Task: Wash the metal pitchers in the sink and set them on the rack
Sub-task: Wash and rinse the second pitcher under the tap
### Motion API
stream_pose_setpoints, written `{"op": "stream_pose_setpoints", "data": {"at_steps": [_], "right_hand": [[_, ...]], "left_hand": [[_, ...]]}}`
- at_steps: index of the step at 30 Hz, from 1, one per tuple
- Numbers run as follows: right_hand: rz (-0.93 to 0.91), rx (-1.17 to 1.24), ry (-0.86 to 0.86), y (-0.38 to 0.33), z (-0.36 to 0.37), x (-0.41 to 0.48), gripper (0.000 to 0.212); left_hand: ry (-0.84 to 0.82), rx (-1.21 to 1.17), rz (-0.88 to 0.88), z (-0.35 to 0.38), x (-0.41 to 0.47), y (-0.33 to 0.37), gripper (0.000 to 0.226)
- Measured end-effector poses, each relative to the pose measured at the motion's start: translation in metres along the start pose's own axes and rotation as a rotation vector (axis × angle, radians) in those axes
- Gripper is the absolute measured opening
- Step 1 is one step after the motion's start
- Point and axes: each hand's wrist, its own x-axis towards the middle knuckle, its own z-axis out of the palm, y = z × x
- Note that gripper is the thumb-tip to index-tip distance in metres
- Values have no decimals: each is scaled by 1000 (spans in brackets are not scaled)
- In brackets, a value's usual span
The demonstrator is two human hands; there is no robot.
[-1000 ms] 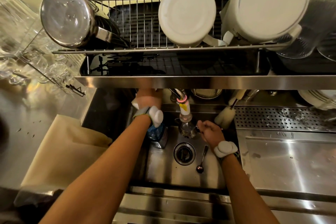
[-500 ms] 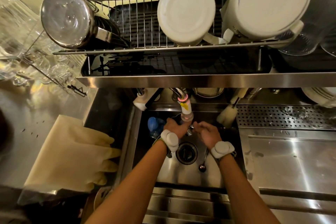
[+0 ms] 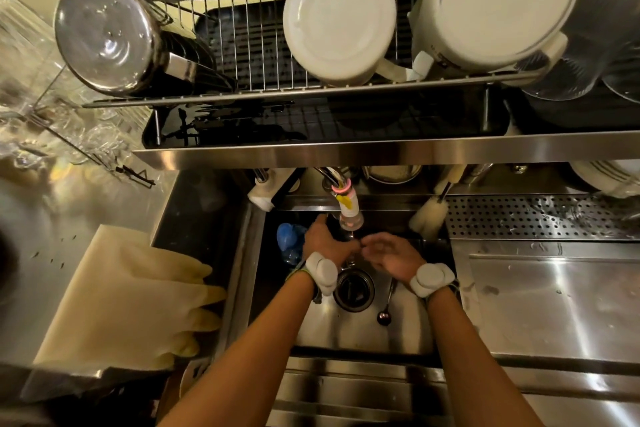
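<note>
Sink (image 3: 363, 329): L hand (image 3: 325, 243), R hand (image 3: 393, 255) close together under faucet (image 3: 348, 210), blurred (can't tell grip, either).

A kitchen's dishwashing station. Steel sink (image 3: 363, 333) beneath the right hand (image 3: 391, 255), loaded dish rack (image 3: 311, 90) above it, perforated drainboard (image 3: 519, 218) to its right.

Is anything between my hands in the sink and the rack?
The steel shelf edge juts out between the left hand, right hand and the rack above. Past it, the bare wires between metal pitcher and white pitcher look free.
</note>
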Motion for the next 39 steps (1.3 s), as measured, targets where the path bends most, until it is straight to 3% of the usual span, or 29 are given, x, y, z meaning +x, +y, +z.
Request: {"op": "stream_pose_setpoints", "data": {"at_steps": [4,9,18,24,29,39], "right_hand": [[-79,-33,38,-1,3,-1,80],[-191,-100,7,-3,15,5,102],[-245,-58,113,-12,31,8,90],[-296,-131,254,-14,33,7,87],[-308,-218,346,-14,35,12,91],[-177,35,187,-13,49,11,86]], "left_hand": [[-76,10,137,-6,-3,1,60],[-115,27,211,-9,-3,7,59],[-105,-183,252,-21,-7,-16,79],[-180,-178,171,-29,-12,-29,44],[-159,-195,173,-27,-13,-31,39],[-109,-114,220,-36,-17,-4,35]]}}
